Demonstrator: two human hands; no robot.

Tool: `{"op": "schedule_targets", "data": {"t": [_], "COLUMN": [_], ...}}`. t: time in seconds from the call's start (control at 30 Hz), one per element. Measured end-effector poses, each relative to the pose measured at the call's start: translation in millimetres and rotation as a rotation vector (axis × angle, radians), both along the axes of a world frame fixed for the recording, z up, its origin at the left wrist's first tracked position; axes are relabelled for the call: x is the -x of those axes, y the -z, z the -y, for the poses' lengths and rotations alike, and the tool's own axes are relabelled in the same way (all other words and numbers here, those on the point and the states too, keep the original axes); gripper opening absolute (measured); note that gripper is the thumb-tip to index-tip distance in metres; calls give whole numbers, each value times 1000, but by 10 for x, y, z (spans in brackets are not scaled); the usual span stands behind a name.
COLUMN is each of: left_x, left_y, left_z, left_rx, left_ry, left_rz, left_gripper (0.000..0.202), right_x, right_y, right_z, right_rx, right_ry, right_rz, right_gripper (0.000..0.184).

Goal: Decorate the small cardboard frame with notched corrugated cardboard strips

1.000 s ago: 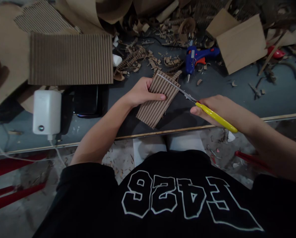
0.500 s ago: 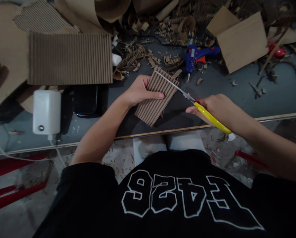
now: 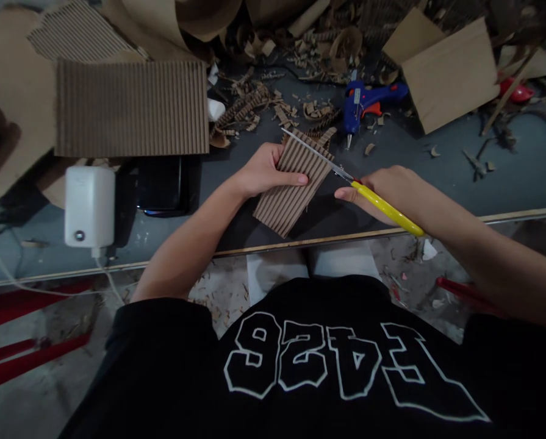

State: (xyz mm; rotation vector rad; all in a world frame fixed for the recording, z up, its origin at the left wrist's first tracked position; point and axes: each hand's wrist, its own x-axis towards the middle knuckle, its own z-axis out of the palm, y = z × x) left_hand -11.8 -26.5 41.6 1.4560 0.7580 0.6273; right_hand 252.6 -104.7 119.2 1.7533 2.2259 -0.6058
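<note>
My left hand (image 3: pixel 266 171) is closed on a small piece of corrugated cardboard (image 3: pixel 284 204), thumb on its ridged face and the other fingers hidden beneath. The piece is tilted above the front of the table. In my right hand (image 3: pixel 387 189) is a pair of scissors (image 3: pixel 385 209) with yellow handles. A scissor blade lies across the upper end of the cardboard, its tip just past the left edge. The other blade is largely hidden.
A blue glue gun (image 3: pixel 354 108) lies behind my hands among cardboard scraps (image 3: pixel 321 111). To the left are a larger corrugated sheet (image 3: pixel 130 110), a black phone (image 3: pixel 160 185) and a white charger (image 3: pixel 89 206) with a cable. A plain cardboard piece (image 3: pixel 451 76) rests at the right.
The scissors have shifted slightly left, and the tip now reaches past the cardboard's edge. The cardboard and my left hand have moved slightly right and down.
</note>
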Motion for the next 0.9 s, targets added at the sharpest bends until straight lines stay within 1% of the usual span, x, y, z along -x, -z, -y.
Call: {"op": "schedule_targets", "data": {"t": [0.1,0.23,0.4,0.5,0.57,0.67,0.8,0.83,0.9], "left_x": [8,18,34,35,34,41,87,102,130], "left_y": [16,0,-35,-29,-10,24,47,48,48], "left_z": [-23,-29,-30,-34,-38,-55,-106,-121,-148], "left_rx": [22,30,17,8,10,21,17,11,-4], "left_ry": [-6,-17,-16,-24,-25,-37,-82,-97,-123], "left_rz": [8,18,24,-13,-26,-5,19,22,24], "left_gripper": [78,78,76,81,82,79,77,76,74], "right_x": [6,-2,-4,16,35,41,-99,-162,-293], "right_y": [50,101,150,147,114,43,28,39,56], "right_z": [-29,-24,-10,-29,-58,-105,-124,-116,-86], "right_rx": [8,-40,-55,-53,-29,48,175,195,164], "right_ry": [1,-11,20,32,47,59,178,180,111], "right_rz": [31,58,79,90,78,16,-129,-190,-291], "right_gripper": [92,93,85,79,81,86,97,101,108]}}
